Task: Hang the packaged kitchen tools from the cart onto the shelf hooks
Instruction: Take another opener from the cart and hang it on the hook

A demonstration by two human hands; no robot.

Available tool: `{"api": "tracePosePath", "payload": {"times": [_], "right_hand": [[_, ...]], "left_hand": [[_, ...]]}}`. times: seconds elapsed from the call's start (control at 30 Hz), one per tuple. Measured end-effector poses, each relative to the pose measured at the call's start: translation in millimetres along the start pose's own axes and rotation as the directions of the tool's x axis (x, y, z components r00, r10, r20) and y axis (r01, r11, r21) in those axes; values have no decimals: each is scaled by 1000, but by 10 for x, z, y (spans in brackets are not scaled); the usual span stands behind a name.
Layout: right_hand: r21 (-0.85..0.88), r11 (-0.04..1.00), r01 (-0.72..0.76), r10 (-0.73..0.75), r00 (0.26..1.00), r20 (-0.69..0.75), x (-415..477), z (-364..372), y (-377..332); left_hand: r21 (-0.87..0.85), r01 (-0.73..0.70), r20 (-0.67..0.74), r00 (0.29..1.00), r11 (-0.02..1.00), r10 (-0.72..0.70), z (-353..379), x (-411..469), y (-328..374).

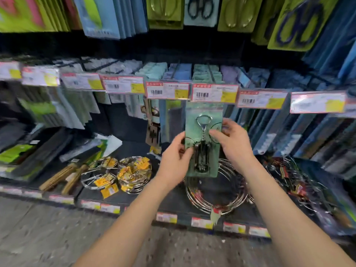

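Observation:
A green blister card with a metal corkscrew (203, 143) hangs upright in front of the shelf, its top tucked under a price tag (214, 92). My left hand (176, 158) pinches the card's left edge near the middle. My right hand (232, 140) grips its right edge, thumb on the front. The hook itself is hidden behind the price tag. More green cards (206, 74) hang in the row just behind. The cart is out of view.
Price tags line the hook row (167, 90). Wire racks (216, 189) and tagged wire baskets (133, 174) lie on the bottom shelf below my hands. Wooden-handled tools (63, 175) lie to the left. Scissors packs (200, 10) hang above. The floor (48, 232) is at lower left.

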State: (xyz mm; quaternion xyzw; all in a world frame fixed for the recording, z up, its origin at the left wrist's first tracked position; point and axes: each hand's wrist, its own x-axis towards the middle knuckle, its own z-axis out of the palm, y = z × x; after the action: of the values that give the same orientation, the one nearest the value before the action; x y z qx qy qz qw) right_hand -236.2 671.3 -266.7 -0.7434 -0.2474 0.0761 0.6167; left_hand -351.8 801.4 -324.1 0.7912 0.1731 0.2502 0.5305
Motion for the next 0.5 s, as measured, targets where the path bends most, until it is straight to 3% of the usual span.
{"api": "tracePosePath", "payload": {"times": [0.27,0.5], "right_hand": [[61,988,143,-143,990,2,2,98,203],[131,981,143,-140,990,-30,-38,111,160]], "left_hand": [[-21,-119,1,993,993,119,-20,95,-212],[-39,-131,28,991,991,132,-62,40,-133]]}}
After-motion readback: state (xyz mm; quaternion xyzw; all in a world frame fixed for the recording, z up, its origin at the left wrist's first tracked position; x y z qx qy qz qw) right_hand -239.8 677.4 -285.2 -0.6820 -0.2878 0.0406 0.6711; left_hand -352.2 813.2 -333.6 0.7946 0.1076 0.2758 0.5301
